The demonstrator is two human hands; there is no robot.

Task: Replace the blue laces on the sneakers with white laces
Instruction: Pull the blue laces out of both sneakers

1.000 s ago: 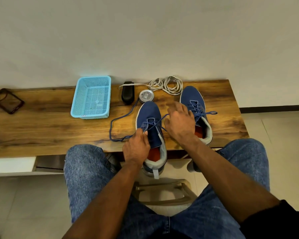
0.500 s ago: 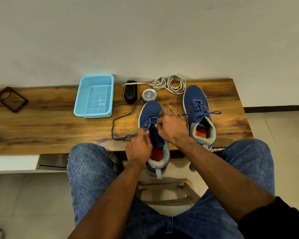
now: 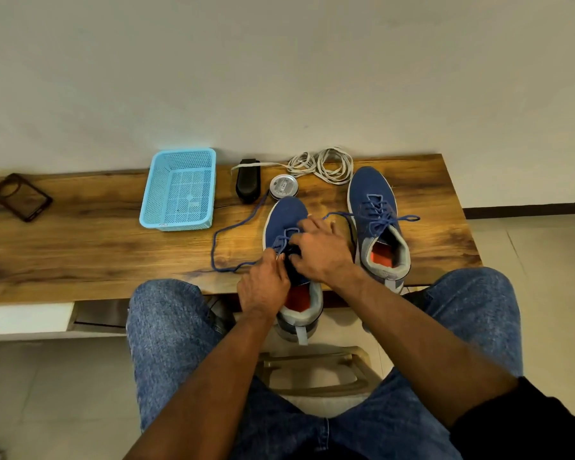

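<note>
Two blue sneakers stand on the wooden table. The left sneaker hangs over the front edge, its heel toward me. My left hand grips its left side at the eyelets. My right hand lies over the lacing and pinches the blue lace, whose loose end trails left across the table. The right sneaker stays fully laced in blue. A bundle of white laces lies at the table's back edge.
A light blue mesh basket stands left of the shoes. A black object and a round tin sit behind the left sneaker. A dark phone case lies far left. My knees flank a stool below.
My right hand has moved left, from between the shoes onto the left sneaker's lacing. The left hand has kept its hold on the shoe.
</note>
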